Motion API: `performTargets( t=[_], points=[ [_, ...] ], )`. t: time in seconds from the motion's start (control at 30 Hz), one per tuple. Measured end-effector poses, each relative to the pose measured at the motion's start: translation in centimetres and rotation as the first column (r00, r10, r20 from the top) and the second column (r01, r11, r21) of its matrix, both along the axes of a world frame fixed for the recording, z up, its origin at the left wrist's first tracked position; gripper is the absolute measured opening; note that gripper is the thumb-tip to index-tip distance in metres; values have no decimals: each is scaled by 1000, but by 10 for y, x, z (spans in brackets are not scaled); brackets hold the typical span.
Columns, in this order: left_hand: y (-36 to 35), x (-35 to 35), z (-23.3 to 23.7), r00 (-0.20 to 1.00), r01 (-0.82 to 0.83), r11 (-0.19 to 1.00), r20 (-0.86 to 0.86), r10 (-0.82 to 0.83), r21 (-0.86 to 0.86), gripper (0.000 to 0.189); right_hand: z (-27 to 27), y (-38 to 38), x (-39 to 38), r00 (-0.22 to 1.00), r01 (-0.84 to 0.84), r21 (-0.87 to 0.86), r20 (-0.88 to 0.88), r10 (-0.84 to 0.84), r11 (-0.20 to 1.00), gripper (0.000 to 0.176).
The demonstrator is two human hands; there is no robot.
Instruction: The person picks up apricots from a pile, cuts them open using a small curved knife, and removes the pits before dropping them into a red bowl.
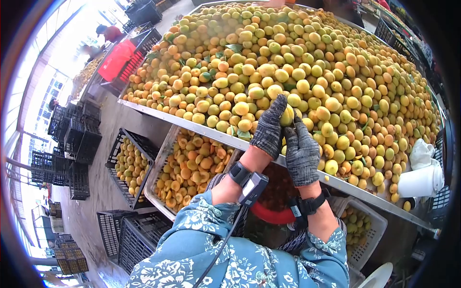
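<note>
Grey knit gloves on both hands in the head view, and here's the grip: the left hand (270, 127) has its fingers closed on an apricot (287, 116), with the right hand (302, 152) pinching it from the right, fingers narrow. That fruit sits over the near side of the metal-edged worktop (192, 124), right against the big apricot heap (331, 103). Near left, a pale crate (158, 207) of halved apricots (187, 175); below the hands, a red tub (271, 216); right, a white bucket (421, 183).
</note>
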State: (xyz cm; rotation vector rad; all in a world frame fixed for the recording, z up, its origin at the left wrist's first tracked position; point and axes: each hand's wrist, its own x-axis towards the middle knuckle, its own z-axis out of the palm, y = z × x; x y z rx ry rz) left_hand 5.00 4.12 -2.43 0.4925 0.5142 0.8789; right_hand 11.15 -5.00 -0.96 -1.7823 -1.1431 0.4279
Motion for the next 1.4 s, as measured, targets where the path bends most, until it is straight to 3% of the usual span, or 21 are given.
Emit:
performTargets(
  t=[0.1, 0.13, 0.2, 0.27, 0.3, 0.33, 0.37, 0.4, 0.43, 0.47, 0.5, 0.73, 0.77, 0.87, 0.9, 0.93, 1.0, 1.07, 1.2, 1.3, 1.4],
  points=[
    [5, 5, -12, 999, 35, 991, -29, -32, 130, 35, -14, 2, 6, 948, -23, 261, -301, 104, 965, 33],
    [7, 5, -17, 999, 39, 991, -27, -36, 125, 35, -17, 1, 11, 949, -19, 256, -300, 98, 966, 33],
    [13, 0, -24, 982, 186, 875, -118, -149, 447, 34, -21, 0, 18, 853, -17, 129, -516, 82, 991, 28],
    [12, -1, -11, 983, 179, 895, -110, -147, 407, 36, -13, -1, 15, 892, 8, 246, -441, 105, 969, 25],
    [17, -3, -16, 947, 140, 576, -279, 159, 806, 29, -13, -2, 15, 918, 19, 195, -391, 60, 981, 26],
    [17, -3, -18, 836, 231, 100, -250, 489, 968, 24, -13, -4, 15, 941, 33, 142, -338, 17, 989, 29],
    [13, 0, -20, 875, 151, 271, -256, 412, 951, 22, -15, -4, 13, 928, 28, 150, -371, 30, 988, 29],
    [13, 3, -23, 874, 152, 275, -259, 412, 949, 22, -17, -4, 11, 928, 28, 147, -372, 29, 989, 29],
    [16, 5, -27, 920, 35, 548, -241, 309, 836, 21, -19, -5, 9, 926, 29, 120, -378, 19, 992, 29],
    [13, 5, -13, 958, -52, 774, -187, 218, 631, 22, -21, -5, 7, 923, 30, 95, -385, 9, 995, 30],
    [10, 6, 1, 996, -61, 979, -54, 73, 194, 24, -20, -5, 2, 880, 42, 82, -476, 2, 996, 30],
    [0, 9, 4, 978, 206, 972, -3, -207, 115, 52, -31, 3, 4, 927, 117, 90, -367, -77, 989, 27],
    [-4, 17, -4, 979, 191, 978, 57, -196, 79, 58, -19, 3, 4, 865, 108, 276, -500, 47, 955, 26],
    [-8, 16, -4, 964, 257, 964, 56, -261, 76, 59, -17, 1, 13, 793, 92, 209, -607, 55, 973, 24],
    [-3, 14, -14, 969, 243, 960, 3, -246, 137, 50, -25, 1, 22, 926, 25, 241, -371, 68, 970, 26],
    [1, 13, -16, 969, 245, 960, 4, -248, 136, 50, -24, 1, 21, 926, 27, 240, -371, 66, 971, 26],
    [8, 10, -21, 986, 140, 864, -144, -79, 484, 40, -21, 2, 15, 944, 71, 311, -329, 37, 948, 31],
    [9, 5, -23, 989, 145, 888, -102, -111, 436, 34, -15, 1, 13, 923, 58, 272, -381, 52, 961, 35],
    [18, 11, -45, 920, 41, 636, -278, 277, 770, 24, -11, -6, 6, 966, 59, 100, -258, -31, 993, 33],
    [13, 12, -21, 986, 71, 904, -169, 1, 422, 33, -12, -7, 4, 978, 72, 42, -200, -62, 997, 31],
    [9, 11, -3, 978, 197, 980, 64, -197, 2, 43, -26, -4, 6, 972, 94, 162, -231, -55, 982, 28]
  ],
)
